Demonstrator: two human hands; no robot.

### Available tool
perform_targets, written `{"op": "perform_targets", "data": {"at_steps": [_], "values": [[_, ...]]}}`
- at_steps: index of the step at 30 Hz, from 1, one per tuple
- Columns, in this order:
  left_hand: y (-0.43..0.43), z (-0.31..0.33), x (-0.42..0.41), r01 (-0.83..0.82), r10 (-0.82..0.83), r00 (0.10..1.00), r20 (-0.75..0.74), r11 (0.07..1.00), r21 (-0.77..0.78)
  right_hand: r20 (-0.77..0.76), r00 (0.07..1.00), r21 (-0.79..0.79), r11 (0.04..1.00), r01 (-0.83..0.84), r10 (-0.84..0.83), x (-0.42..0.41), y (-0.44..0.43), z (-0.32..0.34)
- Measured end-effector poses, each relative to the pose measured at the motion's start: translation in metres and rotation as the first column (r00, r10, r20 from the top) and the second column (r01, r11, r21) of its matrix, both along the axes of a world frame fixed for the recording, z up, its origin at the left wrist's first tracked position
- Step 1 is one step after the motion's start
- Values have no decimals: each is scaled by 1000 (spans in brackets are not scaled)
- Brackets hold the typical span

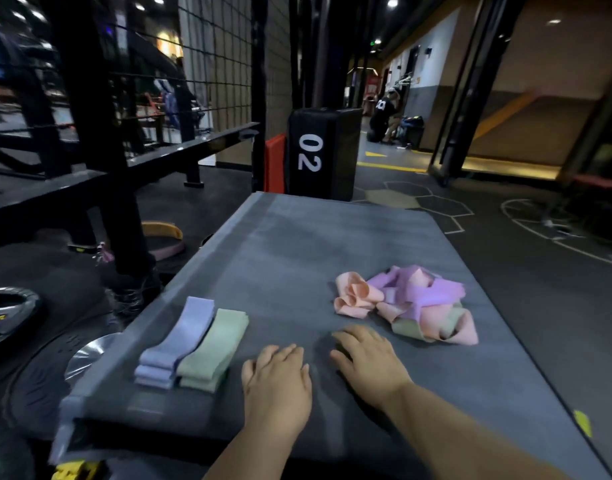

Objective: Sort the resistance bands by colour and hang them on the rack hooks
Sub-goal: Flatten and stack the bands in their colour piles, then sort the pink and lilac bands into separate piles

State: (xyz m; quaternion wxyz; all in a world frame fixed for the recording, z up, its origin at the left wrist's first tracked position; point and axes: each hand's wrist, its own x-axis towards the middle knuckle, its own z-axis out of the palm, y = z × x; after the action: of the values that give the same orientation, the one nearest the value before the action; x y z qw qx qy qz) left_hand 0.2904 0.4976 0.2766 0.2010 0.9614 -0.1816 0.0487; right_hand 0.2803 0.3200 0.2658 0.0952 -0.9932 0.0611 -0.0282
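Counted on desk (297, 237): two piles — lilac stack (179, 344), green stack (214, 344) — plus one tangled heap (412, 303); left hand (278, 382), right hand (366, 358) lay flat, empty.

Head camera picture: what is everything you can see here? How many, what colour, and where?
mat: one, grey, in the middle
lilac bands: one folded stack, mat's near left
green bands: one folded stack, touching the lilac stack's right side
tangled bands: one pile, peach, purple and green, mat's right
pad marked 02: one, black, beyond the mat
weight plate: one, dark, floor at left
hands: two, resting on the mat, left hand, right hand, holding nothing
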Motion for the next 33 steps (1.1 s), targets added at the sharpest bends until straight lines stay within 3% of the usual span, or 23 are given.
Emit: {"op": "perform_targets", "data": {"at_steps": [5,10,17,21,24,29,33], "values": [[-38,-1,-9,92,-88,994,-72,994,52,111,988,-45,992,116,-111,-35,-51,-4],[-67,-4,-12,136,-127,984,-122,989,63,186,975,-73,988,135,-119,-51,-79,-10],[-101,7,14,118,-106,985,-137,990,78,368,926,-41,993,110,-87,-12,-85,16],[-125,17,53,37,-37,997,-66,999,5,268,961,-193,973,124,-69,24,-86,34],[-138,17,78,5,-6,995,-101,1000,-11,172,977,-274,947,170,-125,48,-91,34],[-146,-2,105,37,-27,982,-187,998,48,54,977,-283,935,215,-208,73,-95,20],[-145,-10,110,29,-31,988,-149,999,-19,28,975,-348,912,216,-220,75,-94,11]]}}
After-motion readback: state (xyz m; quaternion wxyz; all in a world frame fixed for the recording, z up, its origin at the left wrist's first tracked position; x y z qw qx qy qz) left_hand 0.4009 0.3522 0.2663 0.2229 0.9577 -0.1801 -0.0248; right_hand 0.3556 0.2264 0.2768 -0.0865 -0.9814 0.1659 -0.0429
